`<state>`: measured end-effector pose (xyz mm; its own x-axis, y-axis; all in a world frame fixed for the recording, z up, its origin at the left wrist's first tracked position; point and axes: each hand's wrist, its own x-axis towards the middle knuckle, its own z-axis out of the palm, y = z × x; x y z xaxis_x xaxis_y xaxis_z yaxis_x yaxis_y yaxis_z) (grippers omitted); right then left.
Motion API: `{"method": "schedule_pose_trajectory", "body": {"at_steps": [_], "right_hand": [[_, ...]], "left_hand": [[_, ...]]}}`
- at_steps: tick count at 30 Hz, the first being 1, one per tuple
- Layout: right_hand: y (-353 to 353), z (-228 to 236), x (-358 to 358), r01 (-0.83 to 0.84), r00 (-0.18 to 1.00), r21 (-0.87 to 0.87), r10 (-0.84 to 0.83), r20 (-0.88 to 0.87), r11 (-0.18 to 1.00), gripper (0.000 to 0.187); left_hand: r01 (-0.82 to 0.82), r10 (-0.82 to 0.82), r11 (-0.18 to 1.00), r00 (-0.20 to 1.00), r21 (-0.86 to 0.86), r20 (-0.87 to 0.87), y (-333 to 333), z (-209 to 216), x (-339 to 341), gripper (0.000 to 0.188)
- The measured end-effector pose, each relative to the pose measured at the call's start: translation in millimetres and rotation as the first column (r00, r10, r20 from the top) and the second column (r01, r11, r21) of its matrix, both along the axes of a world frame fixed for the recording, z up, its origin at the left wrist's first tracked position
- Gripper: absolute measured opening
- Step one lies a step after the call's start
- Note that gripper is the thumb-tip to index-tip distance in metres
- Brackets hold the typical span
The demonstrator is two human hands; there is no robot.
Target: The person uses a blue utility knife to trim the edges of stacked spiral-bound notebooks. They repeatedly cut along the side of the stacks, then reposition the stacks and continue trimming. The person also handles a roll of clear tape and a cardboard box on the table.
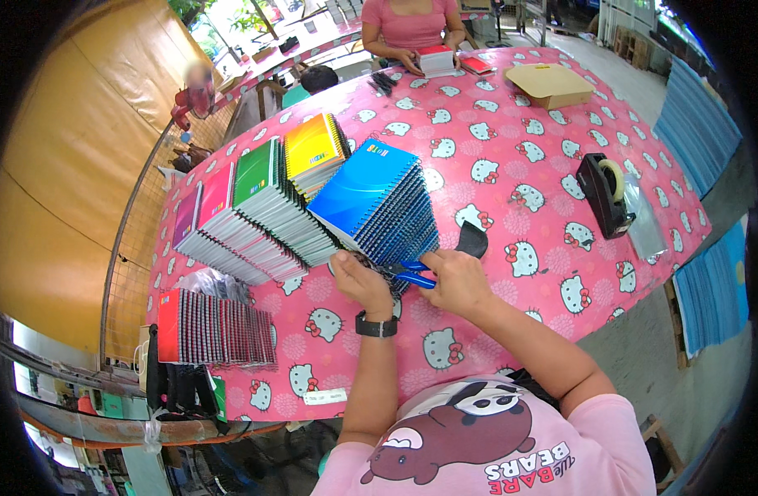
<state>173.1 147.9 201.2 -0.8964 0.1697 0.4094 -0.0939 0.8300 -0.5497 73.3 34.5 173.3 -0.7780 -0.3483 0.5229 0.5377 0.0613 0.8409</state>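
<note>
A tall stack of blue spiral notebooks stands in front of me, its black coil bindings facing right and toward me. Around the blue handles of a pair of pliers, my right hand is closed. The pliers' jaws reach the coils at the stack's near lower corner. My left hand, with a black watch on the wrist, is closed at that same corner, fingertips against a notebook's edge beside the jaws. The exact pinch is partly hidden. A black flat piece lies just beyond my right hand.
Yellow, green, pink and purple notebook stacks stand to the left. Red notebooks are nearer. At right is a tape dispenser; farther off, a yellow-topped box. Another person handles red-covered books across the table.
</note>
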Motion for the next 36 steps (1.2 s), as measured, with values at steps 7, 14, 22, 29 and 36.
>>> {"method": "schedule_pose_trajectory", "body": {"at_steps": [7,14,22,29,36], "right_hand": [[24,-22,8,0.017,0.999,-0.383,-0.003,0.036,0.923,0.032],[13,-30,8,-0.012,1.0,-0.125,0.014,0.017,0.992,0.036],[3,-15,-2,0.049,0.999,0.093,-0.05,0.017,0.994,0.043],[-4,-13,-2,0.052,0.999,0.119,-0.05,-0.02,0.992,0.033],[-5,-12,-2,0.055,0.998,-0.011,-0.055,0.039,0.998,0.025]], "left_hand": [[0.151,-0.551,0.59,0.794,0.793,0.258,-51,-25,-22,0.029],[0.061,-0.742,0.331,0.634,0.942,0.22,-50,-32,-15,0.015],[0.291,-0.432,0.877,0.825,0.381,0.365,-32,-33,4,0.024],[0.186,-0.187,0.982,0.982,-0.043,-0.019,-10,-53,20,0.03],[0.099,-0.118,0.967,0.991,-0.236,-0.069,-12,-57,19,0.034]]}}
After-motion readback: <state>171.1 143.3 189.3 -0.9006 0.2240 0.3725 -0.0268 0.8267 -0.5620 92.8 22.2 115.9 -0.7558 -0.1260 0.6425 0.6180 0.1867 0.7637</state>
